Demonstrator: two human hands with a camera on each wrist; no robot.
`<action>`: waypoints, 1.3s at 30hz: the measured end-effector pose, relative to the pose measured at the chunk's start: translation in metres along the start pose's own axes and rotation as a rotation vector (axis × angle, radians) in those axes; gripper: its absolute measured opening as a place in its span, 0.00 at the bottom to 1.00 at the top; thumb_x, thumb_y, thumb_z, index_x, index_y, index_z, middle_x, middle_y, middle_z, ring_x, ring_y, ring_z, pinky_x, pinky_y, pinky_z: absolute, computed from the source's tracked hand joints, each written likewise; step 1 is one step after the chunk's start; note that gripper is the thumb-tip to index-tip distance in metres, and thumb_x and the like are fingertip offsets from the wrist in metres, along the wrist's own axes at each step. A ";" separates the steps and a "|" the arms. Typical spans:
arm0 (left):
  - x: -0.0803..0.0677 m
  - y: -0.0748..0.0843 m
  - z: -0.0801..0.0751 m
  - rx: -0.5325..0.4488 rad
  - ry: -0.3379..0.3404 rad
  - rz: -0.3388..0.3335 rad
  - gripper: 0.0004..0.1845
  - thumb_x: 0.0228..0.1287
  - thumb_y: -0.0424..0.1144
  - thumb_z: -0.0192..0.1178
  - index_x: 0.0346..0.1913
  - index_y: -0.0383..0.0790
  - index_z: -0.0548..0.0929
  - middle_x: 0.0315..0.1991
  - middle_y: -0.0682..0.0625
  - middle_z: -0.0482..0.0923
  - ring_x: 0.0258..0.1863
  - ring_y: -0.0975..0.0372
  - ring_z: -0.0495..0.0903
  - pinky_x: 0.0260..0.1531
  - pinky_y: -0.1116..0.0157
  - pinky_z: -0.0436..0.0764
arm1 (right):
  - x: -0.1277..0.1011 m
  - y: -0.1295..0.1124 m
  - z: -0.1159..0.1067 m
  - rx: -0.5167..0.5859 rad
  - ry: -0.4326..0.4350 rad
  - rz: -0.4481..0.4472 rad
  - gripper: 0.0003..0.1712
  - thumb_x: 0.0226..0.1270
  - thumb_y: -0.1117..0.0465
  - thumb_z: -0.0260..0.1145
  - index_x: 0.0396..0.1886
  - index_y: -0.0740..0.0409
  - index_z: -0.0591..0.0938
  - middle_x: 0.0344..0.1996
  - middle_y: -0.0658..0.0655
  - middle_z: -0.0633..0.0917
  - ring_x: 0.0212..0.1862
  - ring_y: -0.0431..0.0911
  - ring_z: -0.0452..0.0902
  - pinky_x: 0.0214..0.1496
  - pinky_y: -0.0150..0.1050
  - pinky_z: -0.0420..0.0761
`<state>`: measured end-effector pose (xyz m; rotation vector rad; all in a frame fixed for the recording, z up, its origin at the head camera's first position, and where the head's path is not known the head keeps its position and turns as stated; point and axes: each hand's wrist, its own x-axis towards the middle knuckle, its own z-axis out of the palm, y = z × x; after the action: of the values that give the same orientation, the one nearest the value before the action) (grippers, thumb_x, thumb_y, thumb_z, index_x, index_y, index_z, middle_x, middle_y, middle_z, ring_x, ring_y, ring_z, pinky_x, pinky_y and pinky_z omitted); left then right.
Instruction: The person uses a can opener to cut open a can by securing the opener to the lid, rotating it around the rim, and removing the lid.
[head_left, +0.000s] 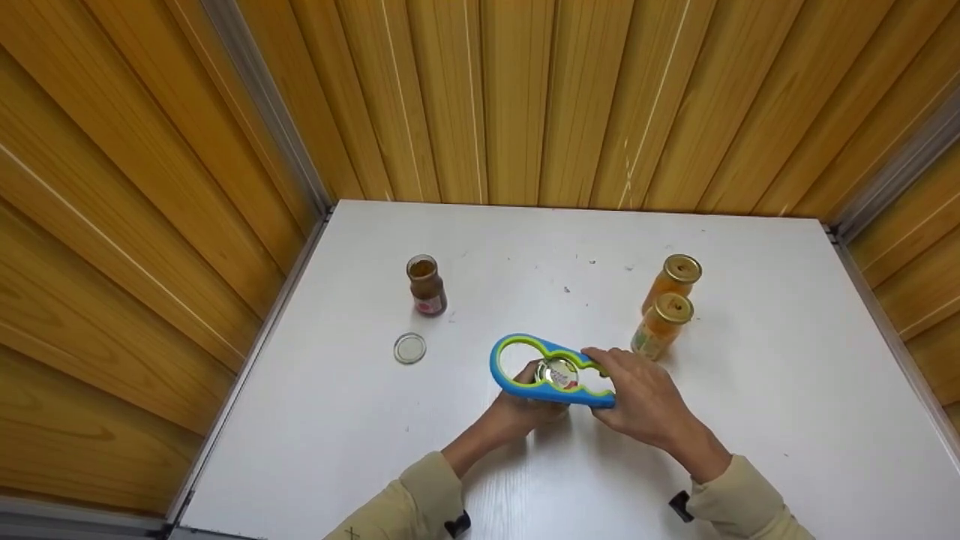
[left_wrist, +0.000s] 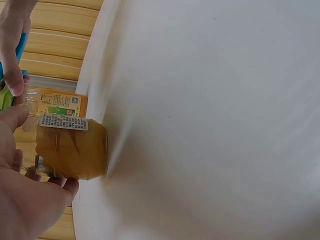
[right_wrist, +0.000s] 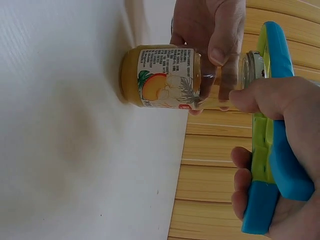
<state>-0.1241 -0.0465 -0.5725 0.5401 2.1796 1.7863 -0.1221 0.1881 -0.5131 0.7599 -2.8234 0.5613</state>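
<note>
My left hand (head_left: 517, 411) grips a glass jar (right_wrist: 165, 75) around its upper part. In the right wrist view, the jar carries a paper label with a fruit picture and holds yellowish contents low down. My right hand (head_left: 645, 397) holds one end of a blue and green multi-hole jar opener (head_left: 517, 388). The opener lies level at the jar's top, and the metal lid (head_left: 556, 373) shows through its middle opening. From the head view, most of the jar's body is hidden under the opener and the left hand.
An uncapped jar with brown contents (head_left: 427, 289) stands at the back left, with a loose lid (head_left: 409, 348) lying in front of it. Two lidded jars of orange contents, a nearer jar (head_left: 660, 330) and a farther jar (head_left: 670, 283), stand at the right. Wood-patterned walls enclose the white table (head_left: 360, 247).
</note>
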 end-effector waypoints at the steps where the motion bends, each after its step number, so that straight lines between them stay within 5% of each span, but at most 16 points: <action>1: 0.000 0.000 0.000 -0.008 0.004 -0.009 0.35 0.68 0.43 0.71 0.74 0.56 0.67 0.69 0.60 0.71 0.71 0.64 0.68 0.70 0.56 0.68 | 0.000 0.000 0.000 -0.007 -0.004 0.003 0.47 0.43 0.55 0.87 0.66 0.54 0.77 0.42 0.52 0.83 0.41 0.47 0.78 0.42 0.47 0.81; 8: -0.002 0.000 0.002 -0.037 0.007 -0.059 0.39 0.67 0.44 0.71 0.77 0.58 0.65 0.73 0.57 0.68 0.73 0.63 0.65 0.71 0.53 0.66 | 0.002 -0.003 -0.001 -0.058 -0.037 -0.006 0.46 0.46 0.51 0.84 0.67 0.53 0.77 0.41 0.53 0.81 0.38 0.47 0.76 0.40 0.45 0.79; 17: 0.002 0.003 0.002 -0.032 0.017 -0.017 0.37 0.67 0.38 0.71 0.76 0.45 0.67 0.70 0.51 0.72 0.68 0.63 0.71 0.64 0.65 0.73 | 0.002 -0.018 -0.002 -0.192 -0.004 -0.023 0.48 0.47 0.44 0.83 0.66 0.57 0.76 0.38 0.56 0.81 0.38 0.52 0.77 0.39 0.47 0.76; 23: 0.002 0.002 0.009 -0.002 0.063 -0.014 0.37 0.66 0.36 0.70 0.76 0.41 0.66 0.71 0.48 0.71 0.69 0.60 0.70 0.66 0.64 0.72 | 0.004 -0.034 -0.001 -0.234 -0.027 0.074 0.46 0.45 0.53 0.86 0.64 0.60 0.76 0.38 0.60 0.83 0.40 0.56 0.80 0.41 0.53 0.79; 31: 0.005 -0.002 0.018 0.051 0.168 0.033 0.39 0.65 0.36 0.69 0.75 0.33 0.62 0.70 0.39 0.72 0.71 0.54 0.70 0.72 0.60 0.67 | 0.005 -0.061 0.009 -0.254 -0.038 0.223 0.40 0.45 0.57 0.84 0.55 0.65 0.72 0.29 0.63 0.76 0.24 0.55 0.77 0.26 0.50 0.78; 39: 0.009 -0.007 0.016 0.067 0.218 0.028 0.38 0.64 0.38 0.73 0.71 0.32 0.65 0.65 0.41 0.77 0.66 0.54 0.75 0.69 0.60 0.70 | 0.005 -0.090 0.015 -0.264 -0.096 0.362 0.38 0.53 0.59 0.79 0.55 0.71 0.68 0.27 0.64 0.74 0.22 0.54 0.76 0.20 0.47 0.79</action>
<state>-0.1257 -0.0298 -0.5825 0.4086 2.3937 1.8698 -0.0814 0.1080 -0.4974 0.2340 -3.0574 0.1909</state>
